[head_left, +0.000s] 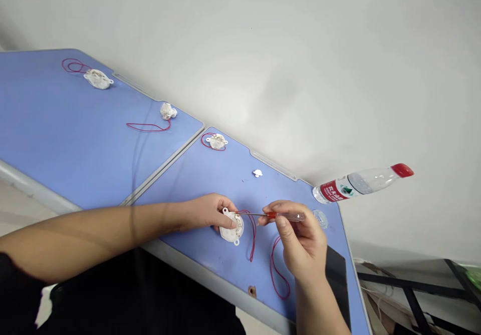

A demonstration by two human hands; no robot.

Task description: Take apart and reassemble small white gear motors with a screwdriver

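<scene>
My left hand [212,213] pinches a round white plastic switch-like part [231,230] with small mounting ears, held over the near side of the blue table. From this part a red wire [252,247] loops down to the right. In my right hand [306,240] is a screwdriver [287,216] with a clear and red handle. Its thin shaft points left, and the tip meets the upper edge of the white part near my left thumb. Another red wire loop [276,275] lies below my right hand; where it leads is hidden.
Similar white parts with red wires lie along the back: one at far left [98,78], one mid-left [167,111], one nearer [217,141]. A small white piece [257,173], a water bottle [349,185], a clear disc [320,219] and a dark flat object [338,280] are rightward. Wall behind.
</scene>
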